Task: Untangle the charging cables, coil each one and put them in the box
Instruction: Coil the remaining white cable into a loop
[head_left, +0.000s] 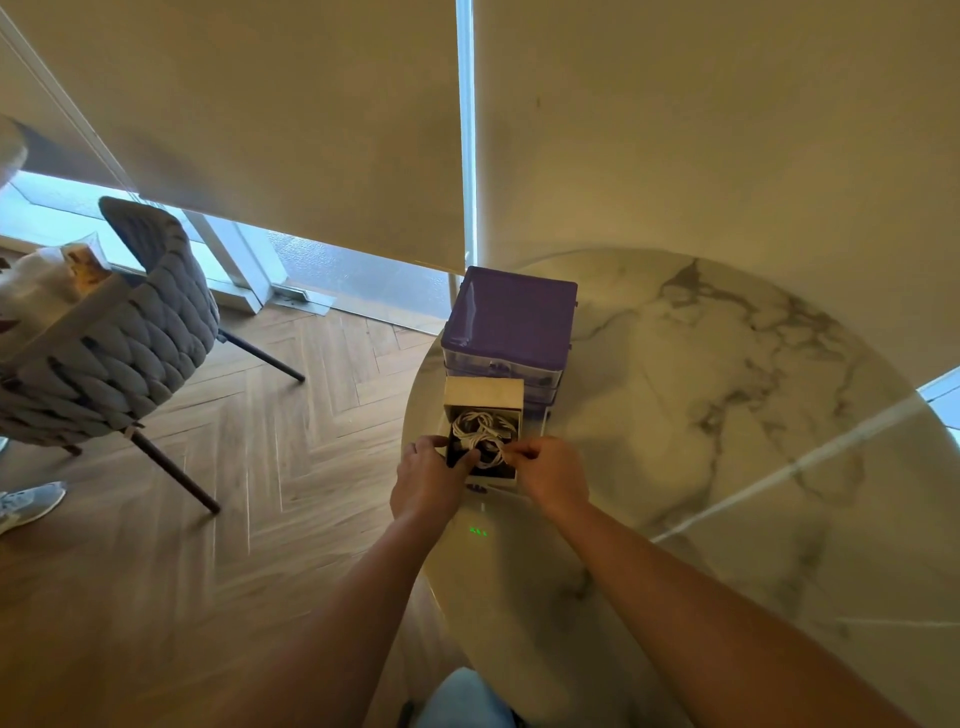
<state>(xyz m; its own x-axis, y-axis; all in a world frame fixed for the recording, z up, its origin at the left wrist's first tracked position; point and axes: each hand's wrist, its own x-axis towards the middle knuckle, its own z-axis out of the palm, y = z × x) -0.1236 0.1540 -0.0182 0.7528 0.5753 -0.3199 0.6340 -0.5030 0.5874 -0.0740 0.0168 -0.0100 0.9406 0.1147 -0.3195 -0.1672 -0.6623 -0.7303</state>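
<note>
A small box (483, 394) with a dark inside stands open on the marble table, its pale lid tilted up at the back. White charging cables (480, 430) lie tangled inside it. My left hand (428, 480) is at the box's left front corner, its fingers reaching into the box onto the cables. My right hand (550, 473) is at the right front corner and pinches a white cable strand between thumb and fingers.
A purple-topped drawer unit (511, 317) stands right behind the box. The round marble table (727, 415) spreads to the right. A grey woven chair (130, 322) stands on the wooden floor at left. Blinds hang behind.
</note>
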